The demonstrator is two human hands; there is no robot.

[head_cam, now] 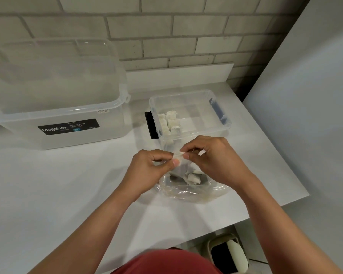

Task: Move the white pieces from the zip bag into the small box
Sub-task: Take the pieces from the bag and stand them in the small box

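both hands meet over the zip bag (pixel 186 192), near middle of the tabletop (pixel 67 184). left hand (pixel 152 167) and right hand (pixel 212 157) each pinch the bag's top edge, fingertips almost touching. white pieces (pixel 193 178) lie inside the bag. just beyond, the small box (pixel 200 115) holds stacked pieces (pixel 169 121) at its left. megabox bin (pixel 57 107) far left.
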